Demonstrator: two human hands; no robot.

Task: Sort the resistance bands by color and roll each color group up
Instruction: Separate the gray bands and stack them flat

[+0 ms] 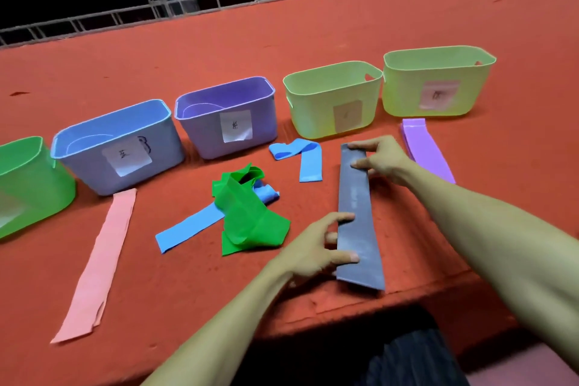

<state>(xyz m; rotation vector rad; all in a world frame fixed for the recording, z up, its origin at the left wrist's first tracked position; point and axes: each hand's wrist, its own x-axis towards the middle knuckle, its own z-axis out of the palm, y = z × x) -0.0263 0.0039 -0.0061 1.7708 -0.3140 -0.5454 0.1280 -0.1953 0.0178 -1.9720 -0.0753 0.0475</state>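
Flat on the red desk [313,41], near its front edge: grey band [357,219], lengthwise away from the body. Pressed at the far end by the right hand [382,160], fingers [360,145] stretched out on top, released, curled round nothing. Pressed along the near left edge by the left hand [316,247], thumb and forefinger laid straight on the band, likewise released. Left of it, crumpled green band [247,213] over a blue band [188,229]; second blue band [304,157] folded just behind; pink band [97,263] straight at far left; purple band [426,150] beside the right hand. Behind, a row of labelled bins: green bin [31,185], blue bin [119,147], purple bin [225,116], yellow bin [332,100], second yellow bin [438,81].
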